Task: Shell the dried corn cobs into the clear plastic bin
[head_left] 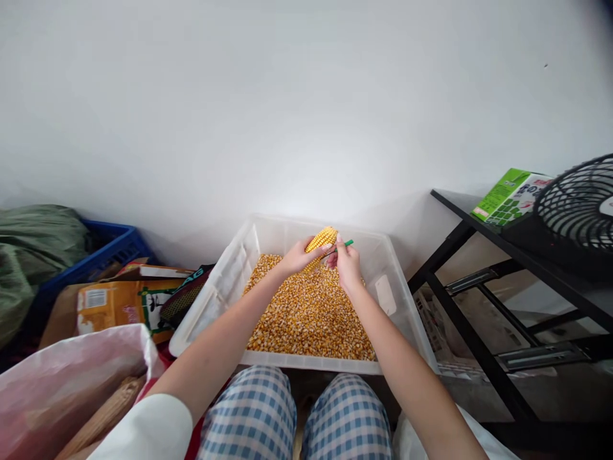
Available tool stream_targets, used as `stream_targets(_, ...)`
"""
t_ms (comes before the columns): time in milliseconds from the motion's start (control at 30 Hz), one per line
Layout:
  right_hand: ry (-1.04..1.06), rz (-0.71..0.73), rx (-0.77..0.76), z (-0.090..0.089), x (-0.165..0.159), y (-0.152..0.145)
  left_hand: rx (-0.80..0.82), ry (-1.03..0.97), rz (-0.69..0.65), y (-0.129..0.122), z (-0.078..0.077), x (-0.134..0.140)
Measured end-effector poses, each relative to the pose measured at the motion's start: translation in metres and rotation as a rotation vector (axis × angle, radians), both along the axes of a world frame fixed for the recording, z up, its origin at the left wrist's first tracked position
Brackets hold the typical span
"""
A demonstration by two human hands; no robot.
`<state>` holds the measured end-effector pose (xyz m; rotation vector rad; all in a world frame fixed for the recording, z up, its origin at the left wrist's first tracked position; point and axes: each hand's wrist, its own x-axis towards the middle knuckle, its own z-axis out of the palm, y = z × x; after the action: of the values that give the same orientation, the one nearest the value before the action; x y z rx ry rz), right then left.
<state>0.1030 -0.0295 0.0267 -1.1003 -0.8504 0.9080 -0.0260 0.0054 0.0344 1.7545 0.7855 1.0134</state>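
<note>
My left hand (297,257) is wrapped round an ear of corn (322,240) with yellow kernels, held tilted above a clear plastic bin (402,300). Close against the ear, my right hand (348,263) grips a thin green-handled tool (349,243). Its slim dark shaft reaches toward the ear; the exact tip is hard to make out. Loose corn kernels (306,319) cover the floor of the bin beneath both hands.
A white sack (96,351) with bare cobs (108,409) stands at the left. Behind it are cardboard packaging (110,306) and a blue crate (110,246). To the right, a black folding table (541,268) carries a green carton (510,195) and a fan (582,204).
</note>
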Motion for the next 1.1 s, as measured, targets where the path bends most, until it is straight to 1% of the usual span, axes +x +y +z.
stream_targets(33, -0.002, 0.006, 0.005, 0.0, 0.001, 0.0, -0.064, -0.03, -0.009, 0.001, -0.001, 0.0)
stream_targets(100, 0.003, 0.007, 0.038, 0.004, 0.004, 0.0, -0.255, -0.137, -0.04, 0.003, -0.001, 0.0)
stream_targets(200, 0.041, 0.049, 0.107, 0.011, 0.009, -0.001, -0.521, -0.368, -0.1, 0.006, 0.0, -0.001)
stream_targets(267, 0.047, 0.108, 0.125, 0.015, 0.01, -0.002, -0.638, -0.489, -0.124, 0.009, 0.0, -0.003)
stream_targets(367, 0.003, 0.181, 0.125, 0.016, 0.004, -0.005, -0.745, -0.558, -0.107, 0.015, -0.001, -0.004)
stream_targets(533, -0.121, 0.313, 0.133, 0.015, -0.008, -0.011, -0.779, -0.604, -0.035, 0.024, -0.006, -0.005)
stream_targets(667, -0.195, 0.315, 0.105, 0.014, -0.008, -0.011, -0.726, -0.639, 0.121, 0.029, -0.005, -0.009)
stream_targets(733, -0.205, 0.317, 0.109, 0.013, -0.006, -0.011, -0.705, -0.647, 0.159, 0.031, -0.004, -0.011)
stream_targets(833, -0.238, 0.379, 0.081, 0.011, -0.005, -0.01, -0.675, -0.653, 0.187, 0.033, -0.004, -0.014)
stream_targets(900, -0.25, 0.383, 0.07, 0.01, -0.005, -0.01, -0.657, -0.649, 0.202, 0.034, -0.004, -0.014)
stream_targets(1000, -0.231, 0.356, 0.127, 0.009, -0.009, -0.012, -0.649, -0.633, 0.21, 0.034, -0.004, -0.013)
stream_targets(1100, -0.236, 0.401, 0.129, 0.008, -0.012, -0.014, -0.637, -0.611, 0.201, 0.033, -0.005, -0.011)
